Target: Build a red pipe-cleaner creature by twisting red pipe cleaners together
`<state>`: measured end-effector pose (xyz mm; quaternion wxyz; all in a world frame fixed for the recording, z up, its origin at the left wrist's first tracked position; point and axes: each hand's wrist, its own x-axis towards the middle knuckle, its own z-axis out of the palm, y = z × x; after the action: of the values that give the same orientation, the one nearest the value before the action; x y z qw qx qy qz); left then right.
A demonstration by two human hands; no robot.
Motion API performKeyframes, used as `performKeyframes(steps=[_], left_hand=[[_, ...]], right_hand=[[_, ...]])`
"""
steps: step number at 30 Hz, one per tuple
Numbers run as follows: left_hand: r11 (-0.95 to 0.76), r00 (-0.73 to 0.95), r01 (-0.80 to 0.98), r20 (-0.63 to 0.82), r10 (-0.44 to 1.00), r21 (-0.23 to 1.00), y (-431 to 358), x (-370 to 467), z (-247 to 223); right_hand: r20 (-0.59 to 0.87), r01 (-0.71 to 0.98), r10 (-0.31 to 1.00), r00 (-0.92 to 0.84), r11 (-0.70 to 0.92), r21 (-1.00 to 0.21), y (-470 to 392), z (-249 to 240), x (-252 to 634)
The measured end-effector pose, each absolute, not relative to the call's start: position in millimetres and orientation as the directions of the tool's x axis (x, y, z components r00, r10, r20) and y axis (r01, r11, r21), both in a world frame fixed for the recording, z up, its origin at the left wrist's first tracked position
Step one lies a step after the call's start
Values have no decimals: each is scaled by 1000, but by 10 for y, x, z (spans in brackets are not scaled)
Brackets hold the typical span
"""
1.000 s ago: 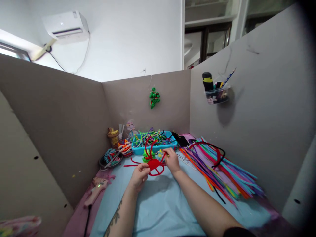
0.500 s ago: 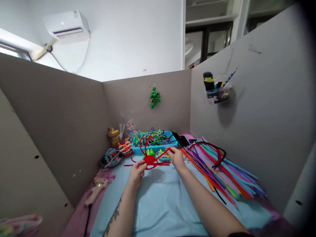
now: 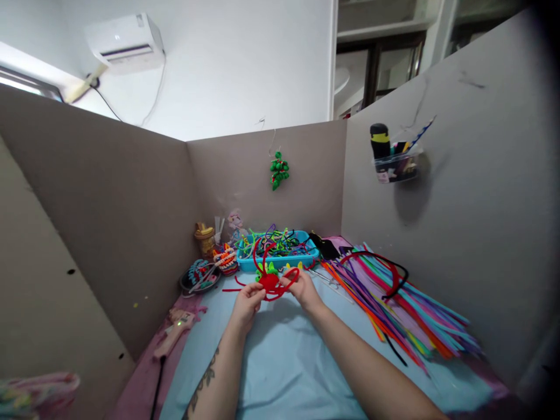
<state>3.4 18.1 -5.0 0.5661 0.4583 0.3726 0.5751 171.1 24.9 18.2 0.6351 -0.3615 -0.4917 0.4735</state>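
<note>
Head view: a big white wall (image 3: pixel 245 64) stands at the back, and grey boards (image 3: pixel 122 204) make three sides around a table. A blue cloth (image 3: pixel 289 361) lies on the table, with wrinkles near the person. On the right is a long pile of fuzzy sticks (image 3: pixel 389 303) in lots of colours. At the back sits a blue tray (image 3: pixel 254 265) full of bent, tangled sticks. The red fuzzy thing (image 3: pixel 269 283) is held up between the two hands, in front of the tray. It has a solid middle, with thin strips and loops poking out. The left hand (image 3: pixel 246 306) pinches the edge of the middle with its thumb and finger. The right hand (image 3: pixel 305 290) pinches a curved red strip, fingertips close together. A green bunch (image 3: pixel 279 170) hangs on the back board. Smallest is a green piece (image 3: pixel 265 269), partly hidden behind the red fuzzy thing.
</note>
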Motion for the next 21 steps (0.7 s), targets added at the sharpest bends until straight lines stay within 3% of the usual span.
performKeyframes(steps=[9,16,21], left_hand=[[-132,16,-270,142,990,954,176,67,-35],[-202,-83,-246,187,979,948,198,75,-41],[-233,-107,-199,215,971,952,203,96,-76]], right_hand=[[141,-116,988,-66,132,-984,214,130,1617],[143,-272,944,-299,59,-960,181,123,1582],[227,-344,941,-251,133,-930,180,41,1479]])
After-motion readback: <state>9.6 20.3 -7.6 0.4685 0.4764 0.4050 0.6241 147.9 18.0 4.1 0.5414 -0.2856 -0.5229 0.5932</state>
